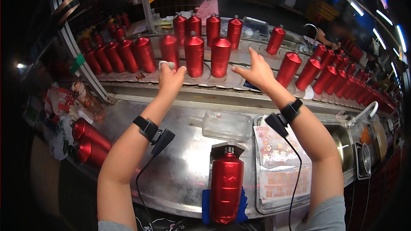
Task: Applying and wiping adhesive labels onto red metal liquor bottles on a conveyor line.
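Note:
A row of glossy red metallic bottles stands on the conveyor of overlapping plates (pixel 233 81) ahead of me. My left hand (pixel 171 79) is closed with a small whitish wad (pixel 166 64), perhaps cloth, at its fingers. It is just in front of one red bottle (pixel 169 49) and left of another red bottle (pixel 195 57). Thumb and fingers spread, my right hand (pixel 257 72) is empty, right of a red bottle (pixel 221 55) and apart from it. Nearer to me, a red bottle (pixel 227 188) rests in a dark holder over a blue cloth (pixel 206 205).
On the metal worktop (pixel 171 162) lies a clear glass bottle (pixel 227 126). Right of it is a tray (pixel 259 201) with sticker sheets (pixel 284 175), then a sink (pixel 338 139). Red bottles (pixel 90 141) lie at left, near a metal post (pixel 83 66). A person (pixel 327 38) is at back right.

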Motion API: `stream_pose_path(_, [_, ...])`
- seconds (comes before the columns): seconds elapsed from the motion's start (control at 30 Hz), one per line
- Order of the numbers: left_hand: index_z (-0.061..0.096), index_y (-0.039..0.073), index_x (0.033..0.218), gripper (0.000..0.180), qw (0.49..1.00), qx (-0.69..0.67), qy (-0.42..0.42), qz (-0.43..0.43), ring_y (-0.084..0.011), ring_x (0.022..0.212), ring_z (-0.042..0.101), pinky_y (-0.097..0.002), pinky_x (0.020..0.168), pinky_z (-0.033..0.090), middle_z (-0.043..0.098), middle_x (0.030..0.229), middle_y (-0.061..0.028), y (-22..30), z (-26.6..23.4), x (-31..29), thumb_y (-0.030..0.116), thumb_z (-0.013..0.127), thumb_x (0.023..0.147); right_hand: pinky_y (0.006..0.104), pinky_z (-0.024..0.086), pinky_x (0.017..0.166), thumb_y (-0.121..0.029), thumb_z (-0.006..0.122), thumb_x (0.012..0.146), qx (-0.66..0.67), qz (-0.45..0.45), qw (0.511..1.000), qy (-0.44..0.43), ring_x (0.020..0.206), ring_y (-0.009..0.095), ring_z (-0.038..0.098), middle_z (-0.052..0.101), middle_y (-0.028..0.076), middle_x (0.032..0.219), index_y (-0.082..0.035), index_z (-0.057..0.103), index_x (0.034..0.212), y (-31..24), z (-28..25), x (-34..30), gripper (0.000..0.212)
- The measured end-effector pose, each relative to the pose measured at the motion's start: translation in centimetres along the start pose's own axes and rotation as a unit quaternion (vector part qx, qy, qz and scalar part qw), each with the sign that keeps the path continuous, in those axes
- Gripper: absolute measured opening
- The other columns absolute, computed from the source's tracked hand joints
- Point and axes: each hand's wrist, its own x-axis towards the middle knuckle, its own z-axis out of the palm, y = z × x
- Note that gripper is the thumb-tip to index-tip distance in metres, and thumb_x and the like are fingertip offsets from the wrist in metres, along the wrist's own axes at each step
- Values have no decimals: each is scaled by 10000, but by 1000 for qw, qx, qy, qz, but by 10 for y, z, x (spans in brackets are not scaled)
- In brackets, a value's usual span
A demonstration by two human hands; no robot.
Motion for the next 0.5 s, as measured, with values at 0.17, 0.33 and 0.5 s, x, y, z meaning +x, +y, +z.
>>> stream_pose_path(0.17, [482,-44,1209,601,999,34,9,-14,-349,1027,644,-422,904,492,646,1100,-232,-6,35,41,322,724,797,462,461,995,-633,753,676,-11,34,999,15,1218,404,553,518,299,1334,27,340,1459,0,24,87,1104])
stream_pose_path(0.33, [531,-33,1155,518,996,24,23,88,-353,975,665,-419,864,510,667,1039,-225,-8,72,73,319,707,818,467,499,937,-652,774,644,-35,132,986,-90,1129,405,613,575,263,1267,16,416,1385,30,58,153,1060])
stream_pose_path(0.5, [570,-26,1100,496,985,-34,-18,168,-375,955,667,-435,856,519,672,998,-236,32,141,112,371,692,829,454,528,887,-543,829,641,-72,134,988,40,1070,376,644,600,224,1194,-19,469,1239,74,83,153,873])
